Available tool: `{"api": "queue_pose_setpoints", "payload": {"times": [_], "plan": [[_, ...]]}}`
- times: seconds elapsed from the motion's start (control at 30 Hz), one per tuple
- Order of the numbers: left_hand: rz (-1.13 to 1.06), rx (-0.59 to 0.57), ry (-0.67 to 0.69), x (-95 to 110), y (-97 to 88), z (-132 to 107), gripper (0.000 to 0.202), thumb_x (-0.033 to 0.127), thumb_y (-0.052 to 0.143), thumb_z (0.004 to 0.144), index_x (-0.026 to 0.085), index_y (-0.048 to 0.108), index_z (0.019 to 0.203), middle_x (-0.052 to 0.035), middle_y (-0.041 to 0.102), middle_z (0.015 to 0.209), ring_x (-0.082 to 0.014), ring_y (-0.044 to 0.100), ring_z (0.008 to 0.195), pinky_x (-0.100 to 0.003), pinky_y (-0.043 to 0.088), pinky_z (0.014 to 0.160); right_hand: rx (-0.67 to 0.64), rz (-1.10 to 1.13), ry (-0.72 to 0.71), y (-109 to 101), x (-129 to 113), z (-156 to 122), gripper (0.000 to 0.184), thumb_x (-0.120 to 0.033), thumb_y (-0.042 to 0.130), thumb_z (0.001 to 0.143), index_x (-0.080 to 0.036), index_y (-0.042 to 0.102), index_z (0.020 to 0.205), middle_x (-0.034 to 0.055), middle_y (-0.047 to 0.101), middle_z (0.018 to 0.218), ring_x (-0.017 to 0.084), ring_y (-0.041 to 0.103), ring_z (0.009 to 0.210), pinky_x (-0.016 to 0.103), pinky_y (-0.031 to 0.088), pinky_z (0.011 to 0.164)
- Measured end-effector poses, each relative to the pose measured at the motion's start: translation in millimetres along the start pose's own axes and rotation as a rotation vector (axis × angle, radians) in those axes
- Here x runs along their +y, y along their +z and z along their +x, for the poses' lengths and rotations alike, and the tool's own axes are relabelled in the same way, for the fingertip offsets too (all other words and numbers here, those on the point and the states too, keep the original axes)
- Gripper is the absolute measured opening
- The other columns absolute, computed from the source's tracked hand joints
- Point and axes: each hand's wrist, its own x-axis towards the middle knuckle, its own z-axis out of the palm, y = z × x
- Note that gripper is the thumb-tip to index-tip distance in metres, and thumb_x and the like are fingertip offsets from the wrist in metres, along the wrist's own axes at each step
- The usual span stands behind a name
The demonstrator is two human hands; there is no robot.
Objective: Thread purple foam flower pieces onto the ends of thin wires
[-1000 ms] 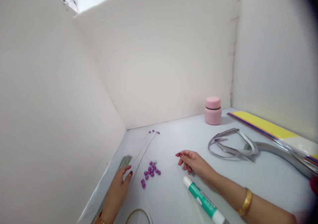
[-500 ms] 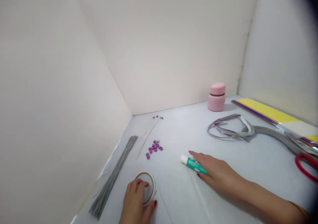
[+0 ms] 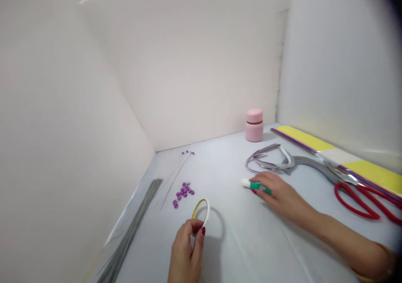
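Observation:
Between thumb and fingers, my left hand [image 3: 187, 247] pinches a roll of white tape [image 3: 207, 212] held on edge above the table; its inner ring looks yellow. My right hand [image 3: 278, 191] is closed around a green glue stick [image 3: 256, 186] with a white cap, low over the table. Beyond my left hand lies a small cluster of purple star-shaped pieces [image 3: 184, 191]. Farther back, thin wires [image 3: 176, 176] carry a few purple pieces at their far ends. A bundle of grey wires [image 3: 135, 228] stretches along the table's left side.
At the back stands a pink jar [image 3: 254, 126]. Grey ribbon strips [image 3: 264, 159] lie in front of it. Large scissors with red handles [image 3: 358, 201] rest at right, beside packs of yellow and white sheets [image 3: 333, 154]. Walls [image 3: 188, 65] enclose the table's back and sides.
My left hand has lifted the tape roll off the table and tipped it on edge. My right hand has moved the glue stick farther back, toward the ribbon strips. The view has shifted right.

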Motion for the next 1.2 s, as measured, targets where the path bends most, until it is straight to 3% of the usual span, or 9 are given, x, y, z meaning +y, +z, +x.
{"api": "queue_pose_setpoints", "payload": {"times": [0.13,0.27,0.6,0.87,1.0,1.1,1.2], "plan": [[-0.064,0.023,0.194,14,17.0,13,0.01,0.023,0.046,0.084,0.022,0.055,0.084,-0.0017,0.062,0.072,-0.0187,0.058,0.068,-0.03,0.044,0.063,-0.055,0.097,-0.073,5,-53,2,0.01,-0.025,0.05,0.084,-0.023,0.057,0.091,0.0012,0.062,0.09,0.014,0.055,0.085,0.024,0.044,0.077],[-0.016,0.088,0.392,13,30.2,19,0.014,0.01,0.048,0.08,0.02,0.052,0.089,-0.0033,0.058,0.073,-0.02,0.052,0.07,-0.036,0.038,0.068,-0.053,0.274,-0.188,18,-77,0,0.011,-0.019,0.054,0.081,-0.018,0.057,0.093,0.004,0.061,0.088,0.017,0.054,0.083,0.029,0.043,0.075],[0.03,0.017,0.373,4,42.1,24,0.018,0.006,0.044,0.081,0.021,0.048,0.089,-0.0017,0.059,0.072,-0.0189,0.053,0.066,-0.041,0.034,0.076,-0.061,0.262,-0.184,41,-66,-1,0.01,-0.016,0.052,0.082,-0.016,0.057,0.091,0.0059,0.062,0.084,0.018,0.053,0.079,0.03,0.042,0.07],[0.065,-0.052,0.344,3,42.4,22,0.018,0.008,0.041,0.082,0.023,0.047,0.091,-0.003,0.06,0.075,-0.0201,0.054,0.069,-0.041,0.035,0.075,-0.08,0.264,-0.231,45,-66,-4,0.017,-0.014,0.041,0.086,-0.017,0.057,0.082,0.0047,0.061,0.074,0.016,0.053,0.071,0.027,0.041,0.065],[0.037,-0.078,0.29,5,41.4,20,0.013,0.012,0.041,0.084,0.022,0.048,0.089,-0.0032,0.059,0.074,-0.0207,0.054,0.069,-0.039,0.037,0.072,-0.08,0.293,-0.099,46,-60,-4,0.015,-0.016,0.044,0.085,-0.018,0.058,0.08,0.003,0.062,0.073,0.015,0.055,0.069,0.025,0.041,0.064],[0.011,-0.078,0.256,5,42.2,18,0.012,0.014,0.042,0.083,0.022,0.05,0.087,-0.0033,0.059,0.073,-0.0212,0.053,0.07,-0.037,0.037,0.069,-0.075,0.296,-0.05,45,-57,-4,0.016,-0.016,0.044,0.086,-0.018,0.059,0.086,0.0031,0.063,0.076,0.014,0.056,0.07,0.025,0.042,0.065],[0.001,-0.087,0.258,4,43.2,17,0.011,0.014,0.043,0.083,0.021,0.051,0.086,-0.0033,0.059,0.074,-0.021,0.054,0.07,-0.038,0.037,0.071,-0.084,0.291,-0.123,46,-60,-6,0.017,-0.017,0.045,0.086,-0.018,0.059,0.096,0.0044,0.064,0.082,0.016,0.057,0.076,0.026,0.043,0.07]]}}
